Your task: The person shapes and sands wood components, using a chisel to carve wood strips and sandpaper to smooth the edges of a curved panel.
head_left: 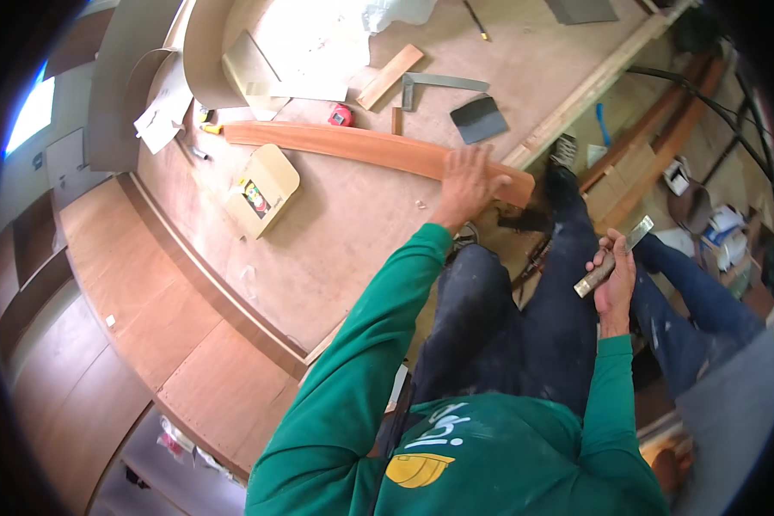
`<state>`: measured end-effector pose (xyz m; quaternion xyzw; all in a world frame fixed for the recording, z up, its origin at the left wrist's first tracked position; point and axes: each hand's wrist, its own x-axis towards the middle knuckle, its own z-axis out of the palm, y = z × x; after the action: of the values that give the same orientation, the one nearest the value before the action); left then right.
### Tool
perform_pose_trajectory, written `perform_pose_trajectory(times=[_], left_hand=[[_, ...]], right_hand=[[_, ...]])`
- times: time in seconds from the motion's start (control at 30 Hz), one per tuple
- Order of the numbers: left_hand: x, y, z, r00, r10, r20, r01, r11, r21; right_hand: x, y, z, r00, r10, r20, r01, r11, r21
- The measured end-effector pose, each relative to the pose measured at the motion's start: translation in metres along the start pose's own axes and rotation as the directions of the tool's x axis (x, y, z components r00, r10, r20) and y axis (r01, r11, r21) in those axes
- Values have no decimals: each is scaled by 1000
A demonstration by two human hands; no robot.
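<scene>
My left hand (469, 185) lies across a long reddish-brown wooden board (344, 148) near its right end, fingers over its far edge and thumb apart on its face. The board rests on the worktable (318, 258), and its right end sticks out past the table's edge. Off to the right, above my legs, my right hand (612, 275) is closed around a short straight tool with a brown middle and pale metal ends (606, 268). Its exact kind is not clear. The right hand is apart from the board.
Around the board lie a red tape measure (341, 115), a cardboard box (267, 189), a metal square (443, 82), a dark plate (479, 119) and a wood offcut (390, 76). Another person's legs (688, 327) stand close on my right. Long boards (654, 146) lie beyond.
</scene>
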<state>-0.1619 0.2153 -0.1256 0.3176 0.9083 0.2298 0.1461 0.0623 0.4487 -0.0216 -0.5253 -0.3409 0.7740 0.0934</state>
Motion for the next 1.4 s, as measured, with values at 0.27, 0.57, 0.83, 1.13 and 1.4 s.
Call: perform_pose_trajectory(times=[0.27,0.57,0.83,1.13,1.4], left_hand=[[-181,-82,-59,942,-305,137,321,939,-119],[-206,-101,-61,891,-107,441,99,994,41],[16,-16,-26,902,305,304,-296,952,-77],[91,33,39,681,545,489,-605,795,-41],[133,52,51,359,551,753,-802,595,-53]], right_hand=[[-95,-40,11,974,-195,-118,195,981,-13],[-112,54,-16,979,44,-197,-10,985,172],[-114,187,-12,906,334,-261,-255,921,294],[-78,257,-6,909,354,-222,-287,916,281],[-40,228,-37,944,129,-303,-18,939,345]])
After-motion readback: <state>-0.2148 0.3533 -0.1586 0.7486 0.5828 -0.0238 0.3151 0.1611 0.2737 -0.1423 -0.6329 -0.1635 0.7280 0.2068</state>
